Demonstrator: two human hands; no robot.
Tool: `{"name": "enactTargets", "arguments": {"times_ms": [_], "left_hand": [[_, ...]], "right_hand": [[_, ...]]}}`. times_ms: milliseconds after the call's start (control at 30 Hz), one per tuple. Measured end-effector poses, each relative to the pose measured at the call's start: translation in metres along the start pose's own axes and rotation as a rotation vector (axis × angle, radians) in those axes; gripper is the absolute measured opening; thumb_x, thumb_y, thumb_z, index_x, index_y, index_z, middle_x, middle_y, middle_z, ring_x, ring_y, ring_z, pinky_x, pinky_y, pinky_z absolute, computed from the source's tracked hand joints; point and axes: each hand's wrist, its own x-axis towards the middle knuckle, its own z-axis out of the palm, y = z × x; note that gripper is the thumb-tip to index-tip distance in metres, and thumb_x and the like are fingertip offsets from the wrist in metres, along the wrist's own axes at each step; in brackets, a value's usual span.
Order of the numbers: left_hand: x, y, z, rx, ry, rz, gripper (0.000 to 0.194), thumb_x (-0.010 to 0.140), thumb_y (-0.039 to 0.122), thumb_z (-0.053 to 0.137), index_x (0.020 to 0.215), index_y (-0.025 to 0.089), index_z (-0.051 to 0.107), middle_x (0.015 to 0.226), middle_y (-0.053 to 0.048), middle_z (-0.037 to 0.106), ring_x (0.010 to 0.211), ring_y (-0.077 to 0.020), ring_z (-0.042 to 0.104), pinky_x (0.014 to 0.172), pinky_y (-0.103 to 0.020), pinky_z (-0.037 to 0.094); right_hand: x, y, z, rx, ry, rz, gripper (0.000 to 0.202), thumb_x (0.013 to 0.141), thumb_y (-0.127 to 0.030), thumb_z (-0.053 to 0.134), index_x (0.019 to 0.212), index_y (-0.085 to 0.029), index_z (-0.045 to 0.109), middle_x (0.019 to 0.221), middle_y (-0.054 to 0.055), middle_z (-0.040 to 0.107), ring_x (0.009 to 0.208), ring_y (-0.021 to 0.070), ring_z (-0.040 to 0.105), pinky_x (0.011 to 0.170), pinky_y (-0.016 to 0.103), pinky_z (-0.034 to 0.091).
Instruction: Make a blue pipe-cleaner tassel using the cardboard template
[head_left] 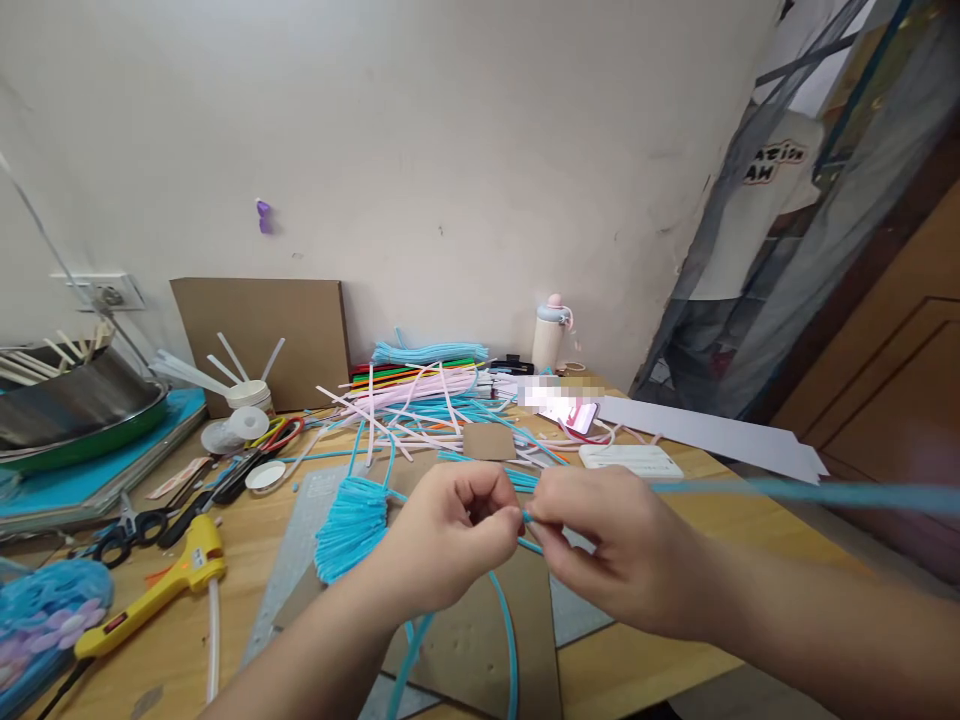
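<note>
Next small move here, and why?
Probably a slight twist by the right grip while the left grip steadies: their fingertips nearly meet at a small visible bit of blue stem, and a long blue strand extends right, blurred, so wrapping may be unfinished.

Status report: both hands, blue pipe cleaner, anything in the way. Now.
Left hand and right hand close together, pinching blue pipe cleaner. Blue bundle beside left hand. Cardboard below; nothing visibly blocking either hand.
</note>
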Motion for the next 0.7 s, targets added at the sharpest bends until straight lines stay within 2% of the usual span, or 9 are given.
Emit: {"name": "enactTargets", "arguments": {"times_ms": [133, 200, 267, 367, 433, 467, 500, 567, 700], "left_hand": [[-0.004, 0.000, -0.001, 0.190, 0.012, 0.148, 0.013, 0.069, 0.014, 0.047, 0.057, 0.017, 0.043, 0.053, 0.005, 0.039, 0.052, -0.0070, 0.034, 0.047, -0.020, 0.027], [-0.006, 0.000, 0.002, 0.247, 0.011, 0.197, 0.014, 0.067, 0.011, 0.047, 0.055, 0.017, 0.042, 0.053, 0.005, 0.040, 0.051, -0.0066, 0.034, 0.048, -0.020, 0.027], [-0.006, 0.001, 0.005, 0.251, 0.025, 0.171, 0.013, 0.064, 0.011, 0.047, 0.053, 0.016, 0.041, 0.051, 0.006, 0.038, 0.050, -0.0063, 0.032, 0.046, -0.020, 0.025], [-0.003, -0.001, 0.007, 0.090, 0.012, -0.009, 0.011, 0.064, 0.015, 0.047, 0.053, 0.017, 0.043, 0.048, 0.006, 0.034, 0.047, -0.0058, 0.029, 0.044, -0.019, 0.022], [-0.001, -0.002, 0.007, -0.074, -0.045, -0.160, 0.011, 0.067, 0.021, 0.046, 0.056, 0.017, 0.045, 0.046, 0.007, 0.035, 0.042, -0.0052, 0.028, 0.040, -0.019, 0.021], [0.000, -0.003, 0.005, -0.130, -0.066, -0.211, 0.012, 0.069, 0.023, 0.045, 0.058, 0.018, 0.045, 0.045, 0.008, 0.035, 0.039, -0.0051, 0.028, 0.039, -0.019, 0.020], [0.001, -0.004, 0.004, -0.152, -0.070, -0.229, 0.013, 0.070, 0.025, 0.046, 0.059, 0.018, 0.046, 0.044, 0.008, 0.036, 0.037, -0.0050, 0.027, 0.038, -0.019, 0.020], [0.000, -0.004, 0.001, -0.110, -0.033, -0.170, 0.014, 0.072, 0.025, 0.048, 0.060, 0.018, 0.046, 0.046, 0.008, 0.036, 0.039, -0.0049, 0.028, 0.039, -0.019, 0.021], [-0.002, -0.003, -0.004, 0.060, -0.009, 0.001, 0.015, 0.073, 0.022, 0.051, 0.060, 0.016, 0.049, 0.052, 0.006, 0.037, 0.049, -0.0060, 0.030, 0.045, -0.019, 0.024]], "right_hand": [[0.007, -0.009, -0.004, 0.601, -0.255, 0.529, 0.008, 0.081, -0.027, 0.045, 0.077, -0.021, 0.042, 0.061, -0.004, 0.044, 0.048, 0.0077, 0.031, 0.043, 0.021, 0.023], [0.008, -0.009, -0.004, 0.699, -0.328, 0.618, 0.007, 0.077, -0.024, 0.045, 0.075, -0.021, 0.039, 0.056, -0.006, 0.040, 0.043, 0.0064, 0.025, 0.040, 0.020, 0.019], [0.006, -0.006, -0.002, 0.487, -0.226, 0.483, 0.009, 0.073, -0.018, 0.047, 0.069, -0.020, 0.039, 0.054, -0.006, 0.037, 0.044, 0.0064, 0.027, 0.041, 0.020, 0.021], [-0.002, 0.003, 0.005, -0.133, 0.094, -0.074, 0.017, 0.073, -0.013, 0.052, 0.060, -0.018, 0.043, 0.052, -0.004, 0.040, 0.050, 0.0082, 0.033, 0.046, 0.023, 0.021], [-0.006, 0.009, 0.009, -0.426, 0.261, -0.415, 0.019, 0.077, -0.012, 0.053, 0.060, -0.018, 0.046, 0.053, -0.003, 0.043, 0.051, 0.0094, 0.034, 0.047, 0.026, 0.020], [-0.007, 0.010, 0.010, -0.477, 0.311, -0.492, 0.019, 0.078, -0.012, 0.053, 0.061, -0.018, 0.047, 0.053, -0.003, 0.044, 0.051, 0.0095, 0.035, 0.048, 0.026, 0.020], [-0.007, 0.011, 0.011, -0.460, 0.329, -0.472, 0.018, 0.080, -0.013, 0.052, 0.063, -0.018, 0.048, 0.054, -0.003, 0.045, 0.051, 0.0092, 0.036, 0.048, 0.026, 0.022], [-0.004, 0.008, 0.009, -0.237, 0.248, -0.205, 0.014, 0.082, -0.019, 0.051, 0.069, -0.018, 0.049, 0.058, -0.003, 0.047, 0.052, 0.0083, 0.039, 0.048, 0.024, 0.026], [0.004, -0.005, -0.003, 0.615, -0.216, 0.522, 0.017, 0.085, -0.031, 0.043, 0.076, -0.019, 0.047, 0.056, -0.005, 0.045, 0.042, 0.0058, 0.032, 0.038, 0.019, 0.022]]}}
